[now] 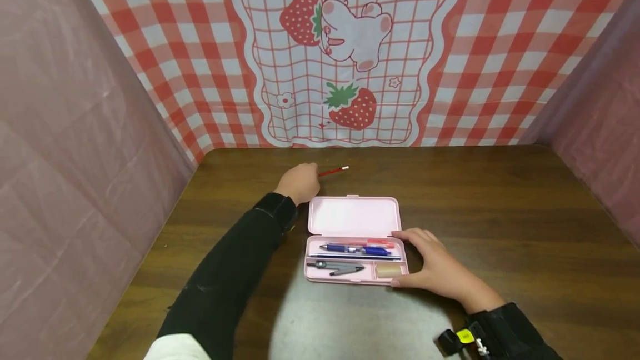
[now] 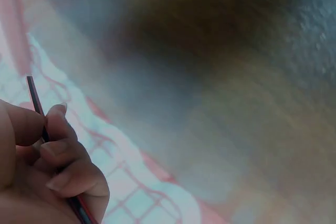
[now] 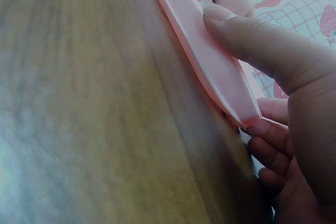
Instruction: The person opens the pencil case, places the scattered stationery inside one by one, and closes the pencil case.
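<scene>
My left hand point(image 1: 300, 183) is beyond the case's upper left corner, holding a thin red pencil point(image 1: 334, 171) with a white end. In the left wrist view the pencil point(image 2: 34, 94) shows dark and red stripes, with curled fingers and thumb around it. An open pink pencil case point(image 1: 354, 216) lies flat, lid folded back. My right hand point(image 1: 442, 271) grips its right end, thumb on the near side point(image 3: 223, 72) and fingers at the far side. Inside lie a blue pen point(image 1: 355, 249), a reddish pen point(image 1: 382, 243), a grey compass point(image 1: 332, 265) and a beige block point(image 1: 388, 270).
The brown wooden table point(image 1: 500, 210) reaches back to a red-and-white checked cloth point(image 1: 500, 43) with strawberries. Pink curtains point(image 1: 75, 154) hang at both sides. A pale shiny patch point(image 1: 350, 321) shows on the table in front of the case.
</scene>
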The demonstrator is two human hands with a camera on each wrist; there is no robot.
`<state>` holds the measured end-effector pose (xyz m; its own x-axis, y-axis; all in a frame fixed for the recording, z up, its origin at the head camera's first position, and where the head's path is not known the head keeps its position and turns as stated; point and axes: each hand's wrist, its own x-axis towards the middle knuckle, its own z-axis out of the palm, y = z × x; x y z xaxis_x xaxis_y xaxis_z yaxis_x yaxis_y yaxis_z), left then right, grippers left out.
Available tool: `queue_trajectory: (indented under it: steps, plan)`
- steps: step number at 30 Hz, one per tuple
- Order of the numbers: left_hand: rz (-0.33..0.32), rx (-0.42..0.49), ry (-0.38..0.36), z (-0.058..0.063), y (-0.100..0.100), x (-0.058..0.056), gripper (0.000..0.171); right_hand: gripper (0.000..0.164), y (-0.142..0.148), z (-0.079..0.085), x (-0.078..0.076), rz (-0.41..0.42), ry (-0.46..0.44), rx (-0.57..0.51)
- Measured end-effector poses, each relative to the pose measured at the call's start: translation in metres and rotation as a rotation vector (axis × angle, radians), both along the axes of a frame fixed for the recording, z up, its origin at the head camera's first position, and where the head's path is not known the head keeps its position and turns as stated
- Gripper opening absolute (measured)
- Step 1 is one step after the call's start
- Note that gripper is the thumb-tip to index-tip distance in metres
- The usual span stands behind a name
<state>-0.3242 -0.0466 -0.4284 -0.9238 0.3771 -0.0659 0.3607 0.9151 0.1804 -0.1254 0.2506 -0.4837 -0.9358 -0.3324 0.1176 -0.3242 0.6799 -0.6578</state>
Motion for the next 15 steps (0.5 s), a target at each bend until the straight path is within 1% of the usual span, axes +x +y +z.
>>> queue_trajectory:
  steps: [2,7,11,15]
  plan:
    - [-0.009,0.009,0.033,0.004,0.001,0.006,0.022,0.097,0.000,-0.001,0.000,0.001,0.005,-0.001]
    - [-0.041,0.004,0.098,0.014,0.001,0.025,0.019,0.097,0.000,-0.001,0.000,-0.001,0.010,0.001]
    - [-0.061,0.010,0.113,0.020,-0.001,0.044,0.022,0.097,-0.001,-0.002,0.000,-0.001,0.006,0.005]
    - [-0.081,0.053,0.123,0.021,-0.002,0.064,0.025,0.097,-0.001,-0.002,-0.001,-0.003,0.006,0.010]
